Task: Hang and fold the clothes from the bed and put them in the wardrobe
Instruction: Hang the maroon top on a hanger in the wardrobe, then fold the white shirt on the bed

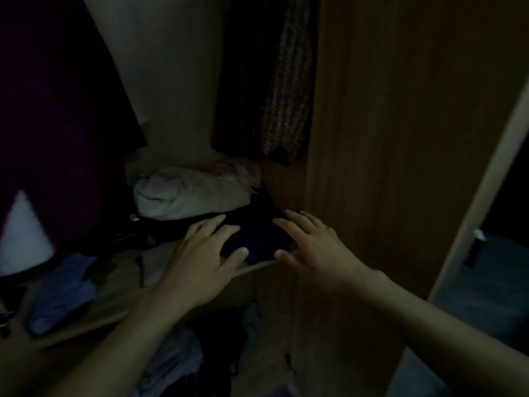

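I am looking into a dim wooden wardrobe. A folded dark navy garment lies on the wardrobe shelf near its right wall. My left hand has straight, spread fingers over the garment's left side. On the garment's right side my right hand lies flat, fingers extended. Neither hand grips the cloth. Behind the garment sits a folded white bundle.
Hanging clothes fill the upper part: a dark maroon garment, a pale one and a patterned knit. A blue cloth lies on the shelf's left. More clothes lie below the shelf. The wardrobe door edge stands at right.
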